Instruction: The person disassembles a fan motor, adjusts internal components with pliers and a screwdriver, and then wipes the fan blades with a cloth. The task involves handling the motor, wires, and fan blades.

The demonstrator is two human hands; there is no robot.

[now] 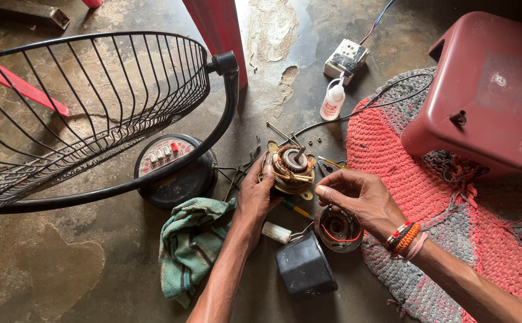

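Note:
My left hand (256, 194) grips the left side of a fan motor (290, 169) with copper windings and a short shaft pointing up, held just above the concrete floor. My right hand (359, 196) hovers to the right of the motor with fingers curled and thumb out; I cannot tell if it pinches anything small. Thread bands circle that wrist. Below the right hand lies a round motor end cover (339, 228) with a red wire, beside a black housing (304, 268) and a white capacitor (276, 232).
A black wire fan guard (93, 101) and the fan's round base with push buttons (171, 167) lie at left. A green striped cloth (192, 245), small white bottle (333, 101), switch box (346, 60), loose screws, a red plastic stool (488, 96) and woven mat (440, 203) surround me.

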